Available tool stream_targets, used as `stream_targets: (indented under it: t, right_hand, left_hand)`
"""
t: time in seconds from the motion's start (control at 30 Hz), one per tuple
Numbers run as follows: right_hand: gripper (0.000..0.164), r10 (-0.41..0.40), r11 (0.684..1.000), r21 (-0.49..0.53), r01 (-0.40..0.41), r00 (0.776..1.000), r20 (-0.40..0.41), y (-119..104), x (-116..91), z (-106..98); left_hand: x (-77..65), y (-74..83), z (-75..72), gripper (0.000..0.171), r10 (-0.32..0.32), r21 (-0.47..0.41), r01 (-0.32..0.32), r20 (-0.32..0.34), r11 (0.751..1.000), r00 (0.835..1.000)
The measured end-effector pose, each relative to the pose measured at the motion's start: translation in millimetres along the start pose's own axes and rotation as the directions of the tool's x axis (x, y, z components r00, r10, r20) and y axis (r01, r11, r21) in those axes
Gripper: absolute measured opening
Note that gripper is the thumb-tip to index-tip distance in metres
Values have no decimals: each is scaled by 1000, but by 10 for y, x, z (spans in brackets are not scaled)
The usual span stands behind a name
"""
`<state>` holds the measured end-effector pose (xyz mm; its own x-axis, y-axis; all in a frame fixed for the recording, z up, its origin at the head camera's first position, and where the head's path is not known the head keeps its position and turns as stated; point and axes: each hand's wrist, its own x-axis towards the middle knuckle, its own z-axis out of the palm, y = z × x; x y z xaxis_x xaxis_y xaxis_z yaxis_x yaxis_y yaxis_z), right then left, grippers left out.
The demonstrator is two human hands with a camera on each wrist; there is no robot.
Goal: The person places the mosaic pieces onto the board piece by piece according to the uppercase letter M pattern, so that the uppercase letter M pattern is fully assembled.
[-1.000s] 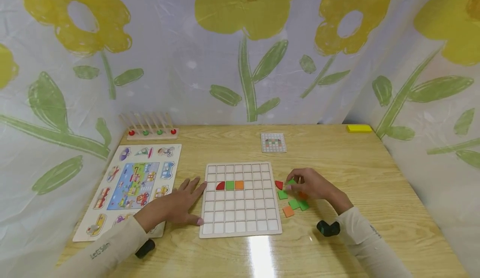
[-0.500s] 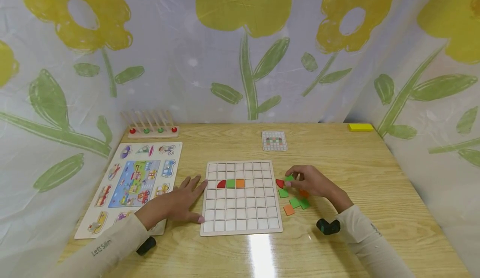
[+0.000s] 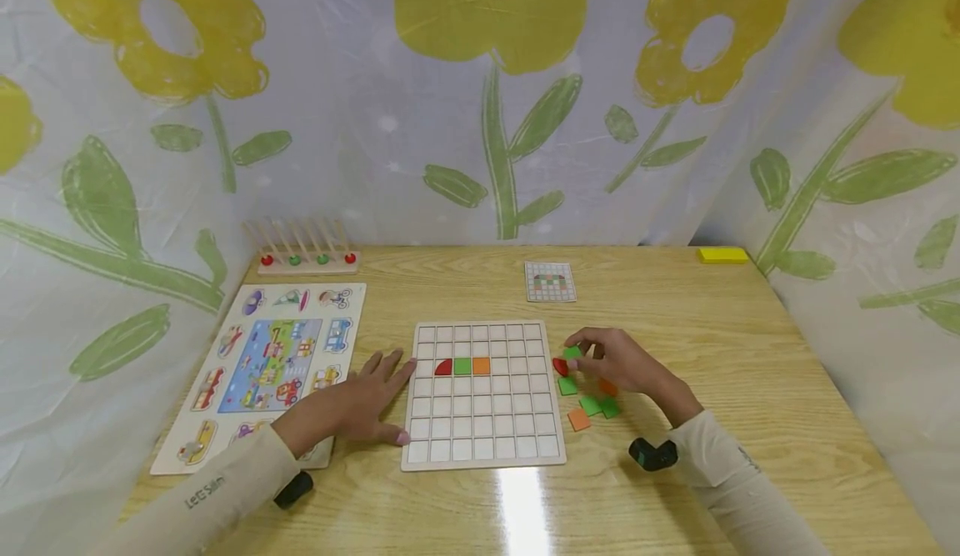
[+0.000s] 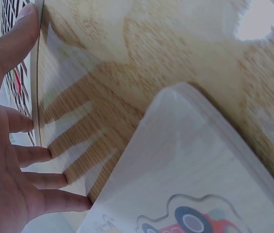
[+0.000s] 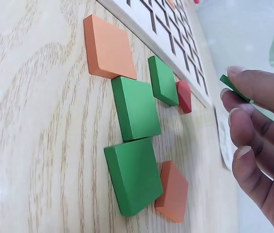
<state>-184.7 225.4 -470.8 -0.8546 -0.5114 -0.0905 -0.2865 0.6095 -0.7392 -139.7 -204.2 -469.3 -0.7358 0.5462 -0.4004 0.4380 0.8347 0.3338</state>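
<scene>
My right hand (image 3: 618,362) pinches a green square tile (image 5: 234,87) between thumb and fingertips, held above the loose tiles right of a white grid board (image 3: 483,427). Under and beside that hand lie a red quarter-round tile (image 5: 184,97), green tiles (image 5: 136,108) and orange tiles (image 5: 110,46). On the board, a red quarter-round piece (image 3: 444,368), a green square (image 3: 462,366) and an orange square (image 3: 481,366) sit side by side in one row. My left hand (image 3: 360,402) lies with spread fingers at the board's left edge, its thumb touching the rim.
A small pattern card (image 3: 550,282) lies behind the board. To the left is a picture puzzle board (image 3: 348,306), partly under the left forearm. A peg stand with red and green beads (image 3: 308,264) stands at the back left, a yellow block (image 3: 722,255) at the back right.
The right hand has moved slightly left and away from me, taking the green tile up from among the loose tiles. The left hand stays at the board's edge.
</scene>
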Motion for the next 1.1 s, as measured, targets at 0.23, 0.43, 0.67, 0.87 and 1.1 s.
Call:
stream_targets:
  t: [0.23,0.43,0.67,0.87,1.1]
  right_hand:
    - [29,-19,1000,-25,18,1000,-9,-39,42,7]
    - [29,-35,999,-13,35,999,-13,-70,78,17]
    - [26,-54,999,0,54,998,-13,-80,118,65]
    - [27,-57,998,16,57,998,-16,-103,133,96]
    - [26,-73,997,29,73,997,-6,-124,164,148]
  left_hand:
    - [9,-26,21,114,-9,-7,9,10,1000,1000]
    - [18,-35,23,114,-7,-11,7,6,1000,1000]
    - [15,-17,16,114,-8,-11,8,9,1000,1000]
    - [-13,8,5,111,3,-31,-3,-5,1000,1000]
    - [-21,17,2,112,5,-26,-5,-14,1000,1000]
